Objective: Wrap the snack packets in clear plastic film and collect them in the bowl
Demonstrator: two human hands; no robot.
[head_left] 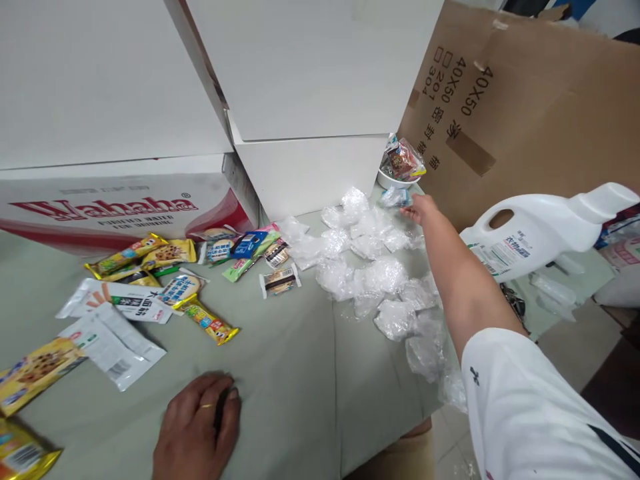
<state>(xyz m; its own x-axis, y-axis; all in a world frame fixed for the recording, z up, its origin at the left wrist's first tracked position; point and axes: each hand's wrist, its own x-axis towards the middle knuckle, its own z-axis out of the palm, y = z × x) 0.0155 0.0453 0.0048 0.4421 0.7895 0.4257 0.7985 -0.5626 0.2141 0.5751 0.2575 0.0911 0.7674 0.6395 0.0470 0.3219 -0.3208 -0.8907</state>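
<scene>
My right hand (421,208) reaches far across the table, its fingers closed at the edge of a small clear-and-blue plastic packet (394,197). Just behind that packet, a white bowl (395,181) holds wrapped snacks (404,160). Crumpled clear plastic bags (370,273) lie in a heap to the near left of my right hand. My left hand (197,423) rests on the table at the front, fingers curled in. A dark patch shows between thumb and forefinger; whether it is an object or shadow is unclear. Nearby lies a yellow snack bar (209,321).
Wrapped snacks (170,253) and white pouches (117,347) are spread at the left. A Wahaha carton (115,200) and white boxes (315,73) stand behind. A big white jug (540,230) leans at the right, before a brown cardboard sheet (545,113).
</scene>
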